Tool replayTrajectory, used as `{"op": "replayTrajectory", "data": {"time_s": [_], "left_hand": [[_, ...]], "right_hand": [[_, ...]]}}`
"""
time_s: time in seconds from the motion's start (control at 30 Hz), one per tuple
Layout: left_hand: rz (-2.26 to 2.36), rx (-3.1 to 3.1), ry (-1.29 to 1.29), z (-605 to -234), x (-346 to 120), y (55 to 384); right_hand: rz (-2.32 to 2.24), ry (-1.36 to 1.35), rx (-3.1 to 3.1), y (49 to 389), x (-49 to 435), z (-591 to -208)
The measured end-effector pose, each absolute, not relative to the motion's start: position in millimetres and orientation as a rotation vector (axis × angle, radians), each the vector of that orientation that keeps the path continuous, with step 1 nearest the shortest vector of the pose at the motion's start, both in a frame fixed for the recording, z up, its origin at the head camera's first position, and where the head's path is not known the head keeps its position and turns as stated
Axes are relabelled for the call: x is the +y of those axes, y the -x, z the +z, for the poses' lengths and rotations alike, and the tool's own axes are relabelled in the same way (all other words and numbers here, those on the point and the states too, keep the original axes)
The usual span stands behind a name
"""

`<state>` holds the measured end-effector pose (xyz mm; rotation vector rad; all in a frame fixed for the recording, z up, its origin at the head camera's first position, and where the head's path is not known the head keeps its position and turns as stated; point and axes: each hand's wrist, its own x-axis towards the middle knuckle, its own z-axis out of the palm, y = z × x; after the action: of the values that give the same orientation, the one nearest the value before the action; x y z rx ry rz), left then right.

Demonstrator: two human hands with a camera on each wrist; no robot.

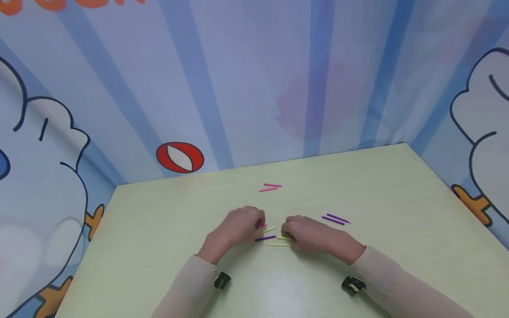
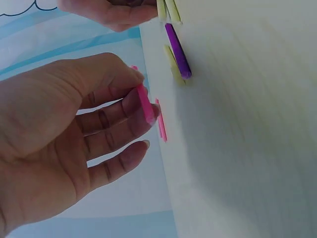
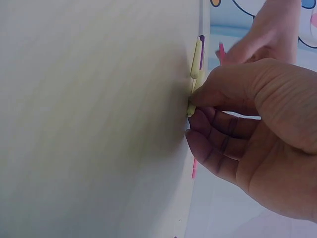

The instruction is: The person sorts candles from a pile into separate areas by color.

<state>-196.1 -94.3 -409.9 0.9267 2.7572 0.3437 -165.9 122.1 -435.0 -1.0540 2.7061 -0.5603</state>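
Over the pale worktop (image 1: 159, 229), the left hand (image 1: 240, 225) pinches a pink stick (image 2: 144, 103) and the right hand (image 1: 312, 232) pinches a yellow stick (image 3: 191, 110).

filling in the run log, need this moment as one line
left hand: pinches slim pink stick | right hand: pinches slim pale-yellow stick | tabletop: slim purple stick near left hand

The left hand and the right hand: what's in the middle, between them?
In the head view, a purple stick and three yellow sticks, two reaching the right hand. The left hand pinches a pink stick at its side.
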Motion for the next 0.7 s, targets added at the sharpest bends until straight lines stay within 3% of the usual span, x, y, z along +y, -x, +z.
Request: {"op": "replayTrajectory", "data": {"time_s": [0.7], "left_hand": [[0.349, 2.92, -0.875, -419, -78, 239]], "right_hand": [[-0.573, 1.085, 2.695, 164, 123, -432]]}}
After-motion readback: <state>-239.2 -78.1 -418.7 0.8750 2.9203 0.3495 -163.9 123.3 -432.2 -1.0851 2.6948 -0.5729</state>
